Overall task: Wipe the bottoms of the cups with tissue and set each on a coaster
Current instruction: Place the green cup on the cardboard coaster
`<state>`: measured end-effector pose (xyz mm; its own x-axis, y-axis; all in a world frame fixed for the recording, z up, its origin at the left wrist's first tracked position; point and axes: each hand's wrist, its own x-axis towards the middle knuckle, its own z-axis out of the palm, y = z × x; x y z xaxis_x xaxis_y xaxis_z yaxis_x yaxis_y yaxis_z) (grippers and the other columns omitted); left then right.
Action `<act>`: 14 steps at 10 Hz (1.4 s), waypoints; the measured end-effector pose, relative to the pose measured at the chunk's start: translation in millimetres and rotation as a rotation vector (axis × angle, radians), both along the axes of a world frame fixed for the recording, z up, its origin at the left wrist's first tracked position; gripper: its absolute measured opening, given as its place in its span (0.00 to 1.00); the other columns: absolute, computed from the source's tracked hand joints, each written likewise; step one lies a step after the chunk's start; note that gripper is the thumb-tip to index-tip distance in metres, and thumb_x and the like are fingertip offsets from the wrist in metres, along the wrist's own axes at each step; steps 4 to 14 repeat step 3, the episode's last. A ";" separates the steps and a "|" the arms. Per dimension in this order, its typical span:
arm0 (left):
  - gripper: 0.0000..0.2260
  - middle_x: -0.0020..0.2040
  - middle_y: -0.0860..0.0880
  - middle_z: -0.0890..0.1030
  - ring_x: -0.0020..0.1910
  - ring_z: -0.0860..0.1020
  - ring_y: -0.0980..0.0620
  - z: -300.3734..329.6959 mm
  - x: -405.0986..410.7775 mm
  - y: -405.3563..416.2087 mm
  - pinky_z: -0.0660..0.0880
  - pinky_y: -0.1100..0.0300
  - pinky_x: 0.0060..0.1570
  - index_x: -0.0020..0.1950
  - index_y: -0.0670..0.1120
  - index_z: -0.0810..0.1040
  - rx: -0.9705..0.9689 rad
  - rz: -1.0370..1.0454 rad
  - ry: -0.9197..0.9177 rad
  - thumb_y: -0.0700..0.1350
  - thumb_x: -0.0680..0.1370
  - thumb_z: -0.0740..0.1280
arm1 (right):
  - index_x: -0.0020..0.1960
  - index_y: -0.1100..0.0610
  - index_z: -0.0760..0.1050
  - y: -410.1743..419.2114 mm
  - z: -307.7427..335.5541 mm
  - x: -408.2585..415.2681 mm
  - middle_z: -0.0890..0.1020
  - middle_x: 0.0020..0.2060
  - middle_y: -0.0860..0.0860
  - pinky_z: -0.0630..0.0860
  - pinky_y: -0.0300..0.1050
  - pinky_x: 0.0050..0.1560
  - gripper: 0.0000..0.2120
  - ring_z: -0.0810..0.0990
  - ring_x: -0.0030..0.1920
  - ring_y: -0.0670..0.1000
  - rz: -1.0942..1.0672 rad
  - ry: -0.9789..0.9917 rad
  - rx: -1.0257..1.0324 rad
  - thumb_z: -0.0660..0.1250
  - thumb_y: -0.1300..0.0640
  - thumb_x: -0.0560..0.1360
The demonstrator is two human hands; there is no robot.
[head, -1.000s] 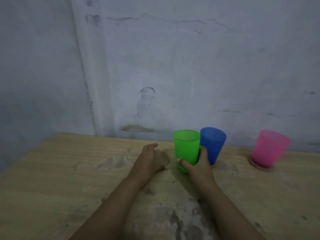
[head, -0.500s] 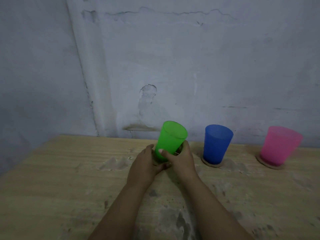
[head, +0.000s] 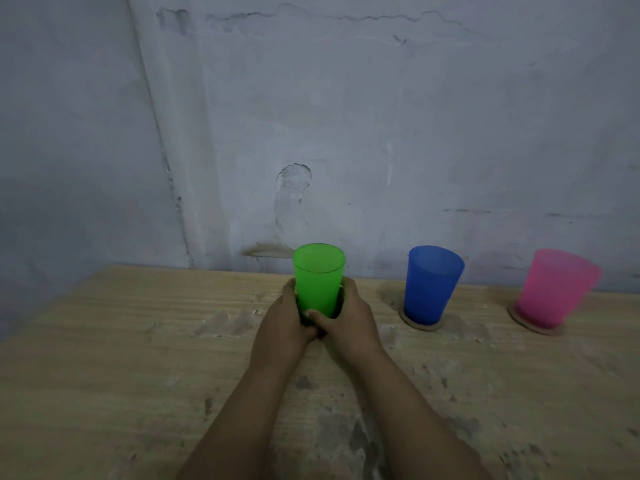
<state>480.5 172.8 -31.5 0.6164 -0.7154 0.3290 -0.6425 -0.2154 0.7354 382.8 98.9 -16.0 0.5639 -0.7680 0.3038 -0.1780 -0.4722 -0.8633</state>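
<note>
A green plastic cup (head: 318,277) stands upright near the back middle of the wooden table (head: 104,358). My left hand (head: 282,323) and my right hand (head: 349,318) are both wrapped around its lower part. Its base and whatever lies under it are hidden by my fingers. To the right a blue cup (head: 431,284) stands on a round brown coaster (head: 424,325). Further right a pink cup (head: 554,287) sits on another coaster (head: 535,327). No tissue shows.
A grey, cracked plaster wall (head: 346,133) rises directly behind the table's back edge. The tabletop is scuffed, with dark stains (head: 343,434) near me. The table's left edge runs diagonally at the lower left.
The green cup moved left, away from the blue cup, went from tilted to upright, and my left hand closed around it beside my right.
</note>
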 end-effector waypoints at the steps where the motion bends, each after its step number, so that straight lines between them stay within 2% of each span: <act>1: 0.42 0.59 0.45 0.79 0.53 0.78 0.45 2.1 -1.0 0.5 0.74 0.55 0.44 0.74 0.49 0.57 0.028 0.014 -0.007 0.44 0.65 0.75 | 0.57 0.49 0.67 1.1 1.0 -1.1 0.75 0.46 0.43 0.69 0.33 0.37 0.26 0.75 0.46 0.45 -0.014 0.033 0.002 0.76 0.48 0.64; 2: 0.50 0.62 0.42 0.76 0.57 0.77 0.43 6.6 -2.7 -0.4 0.75 0.52 0.48 0.78 0.48 0.46 0.089 0.025 0.025 0.45 0.66 0.76 | 0.62 0.51 0.67 1.5 2.9 -1.9 0.78 0.52 0.47 0.71 0.35 0.42 0.31 0.75 0.49 0.46 0.006 0.031 0.055 0.77 0.51 0.63; 3: 0.52 0.64 0.40 0.73 0.60 0.74 0.42 14.9 -12.3 10.3 0.73 0.51 0.52 0.77 0.45 0.40 0.157 0.052 0.046 0.48 0.67 0.76 | 0.71 0.53 0.60 10.5 7.5 -14.9 0.75 0.64 0.52 0.71 0.39 0.52 0.40 0.74 0.61 0.51 0.056 0.048 0.115 0.77 0.54 0.64; 14: 0.52 0.64 0.40 0.73 0.60 0.74 0.42 14.9 -12.3 10.3 0.73 0.51 0.52 0.77 0.45 0.40 0.157 0.052 0.046 0.48 0.67 0.76 | 0.71 0.53 0.60 10.5 7.5 -14.9 0.75 0.64 0.52 0.71 0.39 0.52 0.40 0.74 0.61 0.51 0.056 0.048 0.115 0.77 0.54 0.64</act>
